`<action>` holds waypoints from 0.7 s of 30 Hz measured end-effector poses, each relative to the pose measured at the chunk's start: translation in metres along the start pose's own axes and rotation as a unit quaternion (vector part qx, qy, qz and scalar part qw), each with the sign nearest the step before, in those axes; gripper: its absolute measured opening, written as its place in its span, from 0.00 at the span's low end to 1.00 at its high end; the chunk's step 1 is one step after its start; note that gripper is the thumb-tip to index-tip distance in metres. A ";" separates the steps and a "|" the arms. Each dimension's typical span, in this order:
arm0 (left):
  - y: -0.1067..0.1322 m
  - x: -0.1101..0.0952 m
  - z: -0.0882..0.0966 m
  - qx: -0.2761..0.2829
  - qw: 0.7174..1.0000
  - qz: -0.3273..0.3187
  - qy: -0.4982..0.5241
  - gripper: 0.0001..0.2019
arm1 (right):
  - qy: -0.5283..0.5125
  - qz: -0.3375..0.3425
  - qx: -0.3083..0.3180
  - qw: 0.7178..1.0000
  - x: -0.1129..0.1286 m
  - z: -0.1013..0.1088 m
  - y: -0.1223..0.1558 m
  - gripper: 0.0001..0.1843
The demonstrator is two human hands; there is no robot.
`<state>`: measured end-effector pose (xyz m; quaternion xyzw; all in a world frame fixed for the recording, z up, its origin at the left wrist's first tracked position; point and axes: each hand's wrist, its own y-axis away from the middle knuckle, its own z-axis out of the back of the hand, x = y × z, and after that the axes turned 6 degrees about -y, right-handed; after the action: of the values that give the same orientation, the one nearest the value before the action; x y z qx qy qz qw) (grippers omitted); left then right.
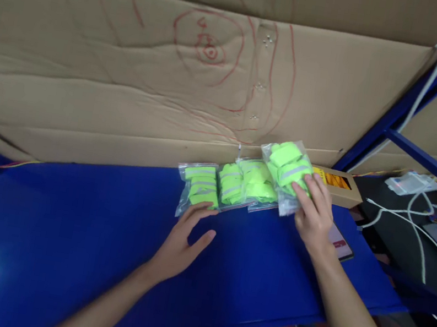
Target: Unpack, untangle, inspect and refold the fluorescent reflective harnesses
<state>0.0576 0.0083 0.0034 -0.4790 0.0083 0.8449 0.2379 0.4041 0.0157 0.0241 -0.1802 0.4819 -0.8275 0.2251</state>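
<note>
Several clear plastic bags of neon green reflective bands lie in a row at the back of a blue table [64, 232]. My right hand [314, 216] rests on the rightmost bag [287, 166], its fingers closed over the bag's lower edge. My left hand [184, 241] lies open on the table, its fingertips touching the front of the leftmost bag [200, 185]. Two more bags [246, 182] sit between these, overlapping one another.
A cardboard wall [130, 87] with red scribbles stands right behind the bags. A small cardboard box [338, 183] with a yellow print lies at the right. A dark tablet [341, 245] shows under my right wrist. White cables [414, 218] and a blue rack frame [404, 105] fill the right side.
</note>
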 end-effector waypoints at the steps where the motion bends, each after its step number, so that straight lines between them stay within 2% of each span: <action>1: 0.000 -0.005 0.000 0.022 0.991 0.025 0.133 0.25 | -0.021 0.038 -0.009 0.999 0.017 0.001 -0.002 0.38; 2: 0.001 -0.009 0.001 0.042 0.963 0.042 0.261 0.32 | -0.040 0.072 -0.002 0.997 0.035 0.001 -0.003 0.36; 4: 0.002 -0.018 0.003 0.064 0.886 0.068 0.453 0.43 | -0.091 0.139 0.044 0.985 0.068 -0.003 -0.002 0.30; 6: 0.001 -0.024 0.004 0.050 0.836 0.107 0.535 0.47 | -0.146 0.185 0.122 0.964 0.094 -0.010 0.002 0.26; 8: -0.001 -0.025 0.005 0.016 0.818 0.161 0.552 0.41 | -0.188 0.210 0.195 0.939 0.109 -0.018 0.008 0.23; 10: -0.006 -0.019 0.003 -0.009 0.812 0.213 0.543 0.34 | -0.232 0.211 0.238 0.919 0.114 -0.025 0.014 0.22; 12: -0.010 -0.009 0.001 -0.012 0.806 0.247 0.537 0.30 | -0.279 0.177 0.246 0.911 0.111 -0.028 0.017 0.27; 13: -0.011 -0.004 -0.001 -0.004 0.802 0.256 0.539 0.30 | -0.290 0.136 0.242 0.916 0.108 -0.028 0.017 0.28; 15: -0.013 0.004 -0.003 0.019 0.792 0.270 0.547 0.30 | -0.287 0.006 0.237 0.928 0.101 -0.027 0.016 0.25; 16: -0.013 0.007 -0.003 0.030 0.788 0.277 0.549 0.30 | -0.288 -0.077 0.250 0.921 0.098 -0.028 0.015 0.23; 17: -0.013 0.008 -0.004 0.040 0.785 0.284 0.549 0.30 | -0.302 -0.162 0.279 0.897 0.096 -0.028 0.014 0.22; 18: -0.012 0.009 -0.004 0.047 0.785 0.290 0.546 0.30 | -0.330 -0.238 0.324 0.854 0.095 -0.030 0.013 0.20; 19: -0.012 0.009 -0.004 0.051 0.786 0.295 0.541 0.31 | -0.367 -0.302 0.378 0.794 0.094 -0.032 0.013 0.18; 21: -0.011 0.008 -0.003 0.057 0.789 0.296 0.536 0.31 | -0.437 -0.386 0.469 0.663 0.096 -0.036 0.014 0.22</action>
<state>0.0614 0.0209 -0.0028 -0.8146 0.3242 0.4793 -0.0390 0.3088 -0.0169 0.0021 -0.5613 -0.2365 -0.7832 0.1248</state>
